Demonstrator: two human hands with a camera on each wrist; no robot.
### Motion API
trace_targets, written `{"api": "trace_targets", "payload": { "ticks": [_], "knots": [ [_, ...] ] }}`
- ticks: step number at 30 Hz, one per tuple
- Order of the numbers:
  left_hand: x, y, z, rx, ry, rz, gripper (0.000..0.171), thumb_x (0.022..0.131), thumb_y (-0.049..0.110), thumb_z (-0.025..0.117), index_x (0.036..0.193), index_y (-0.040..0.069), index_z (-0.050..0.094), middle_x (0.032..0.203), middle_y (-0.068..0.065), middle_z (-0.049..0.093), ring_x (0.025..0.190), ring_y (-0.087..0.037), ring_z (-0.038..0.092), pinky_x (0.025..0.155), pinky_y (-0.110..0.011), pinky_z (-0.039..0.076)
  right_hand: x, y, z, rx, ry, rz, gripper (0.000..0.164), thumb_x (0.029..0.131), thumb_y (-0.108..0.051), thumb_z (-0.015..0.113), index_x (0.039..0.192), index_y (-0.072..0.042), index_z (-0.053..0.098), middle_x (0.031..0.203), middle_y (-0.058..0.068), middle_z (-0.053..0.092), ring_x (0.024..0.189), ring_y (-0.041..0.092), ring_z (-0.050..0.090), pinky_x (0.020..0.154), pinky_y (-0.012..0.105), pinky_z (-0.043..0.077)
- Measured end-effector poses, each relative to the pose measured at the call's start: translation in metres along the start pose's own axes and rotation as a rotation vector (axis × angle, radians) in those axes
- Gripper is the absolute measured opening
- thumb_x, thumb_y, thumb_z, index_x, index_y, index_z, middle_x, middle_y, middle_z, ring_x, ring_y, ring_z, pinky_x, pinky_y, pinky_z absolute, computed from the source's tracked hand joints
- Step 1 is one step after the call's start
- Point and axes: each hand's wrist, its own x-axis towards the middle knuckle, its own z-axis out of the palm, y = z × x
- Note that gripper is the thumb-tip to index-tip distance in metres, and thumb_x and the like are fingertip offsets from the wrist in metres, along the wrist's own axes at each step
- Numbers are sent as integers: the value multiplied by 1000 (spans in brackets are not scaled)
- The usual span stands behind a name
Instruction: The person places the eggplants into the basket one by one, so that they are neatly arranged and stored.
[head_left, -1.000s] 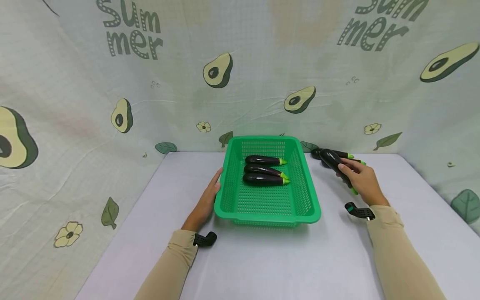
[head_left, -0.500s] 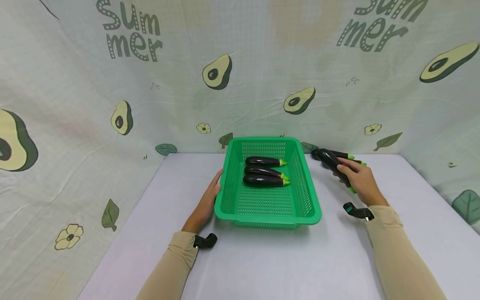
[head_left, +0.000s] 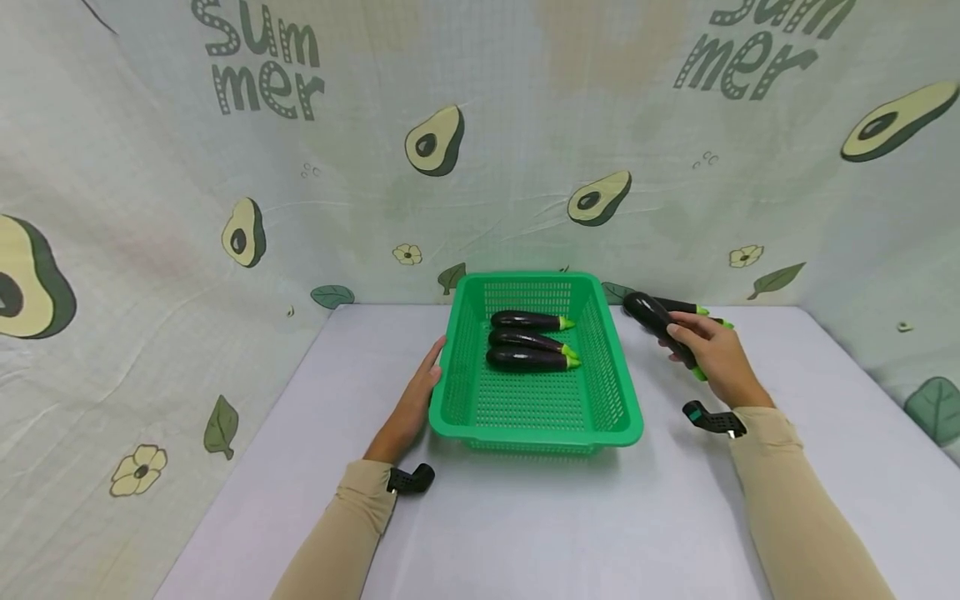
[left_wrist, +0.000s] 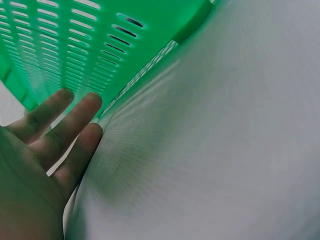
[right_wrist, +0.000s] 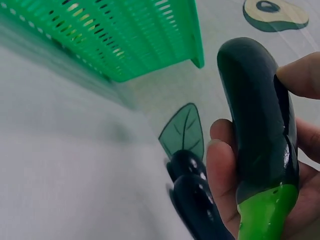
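My right hand (head_left: 716,354) grips a dark purple eggplant (head_left: 651,318) with a green stem, raised over the right back of the table; the right wrist view shows thumb and fingers around the eggplant (right_wrist: 260,120). My left hand (head_left: 412,400) rests its fingers along the left side of a green plastic basket (head_left: 525,437). In the left wrist view, straight fingertips (left_wrist: 90,102) touch the slotted wall (left_wrist: 80,45). Inside the basket lie a back eggplant (head_left: 525,321), a middle eggplant (head_left: 525,340) and a front eggplant (head_left: 525,359), their stems to the right.
Behind my right hand, another eggplant (head_left: 678,307) lies on the white table (head_left: 555,533), and a green stem (head_left: 722,322) shows beside it. In the right wrist view two loose eggplants (right_wrist: 197,200) lie close together. A printed cloth (head_left: 510,100) hangs behind the table.
My right hand has shifted slightly left with the eggplant, which now covers more of the loose ones behind it. The left hand and the basket have stayed in place.
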Motion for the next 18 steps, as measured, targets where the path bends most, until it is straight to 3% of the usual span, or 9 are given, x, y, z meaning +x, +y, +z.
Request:
{"api": "trace_targets", "payload": {
  "ticks": [5, 15, 18],
  "knots": [
    [0, -1, 0, 8, 1, 6, 54, 110, 41, 24, 162, 31, 15, 166, 5, 13, 151, -19, 9, 119, -55, 7, -1, -10, 3, 20, -29, 13, 64, 100, -43, 59, 146, 0, 47, 135, 24, 51, 97, 12, 67, 78, 28, 58],
    [1, 1, 0, 12, -3, 8, 54, 111, 36, 24, 163, 28, 14, 166, 1, 13, 151, -21, 9, 119, -55, 7, -3, -23, 8, 112, -22, 4, 59, 99, -38, 64, 143, -1, 51, 121, 2, 61, 94, 12, 69, 77, 31, 59],
    [0, 0, -1, 18, -4, 8, 53, 111, 37, 23, 163, 29, 14, 166, 2, 14, 151, -19, 10, 119, -54, 8, -4, -26, 10, 157, -35, -15, 58, 99, -33, 65, 143, 2, 51, 119, 3, 62, 93, 14, 69, 75, 30, 59]
  ]
}}
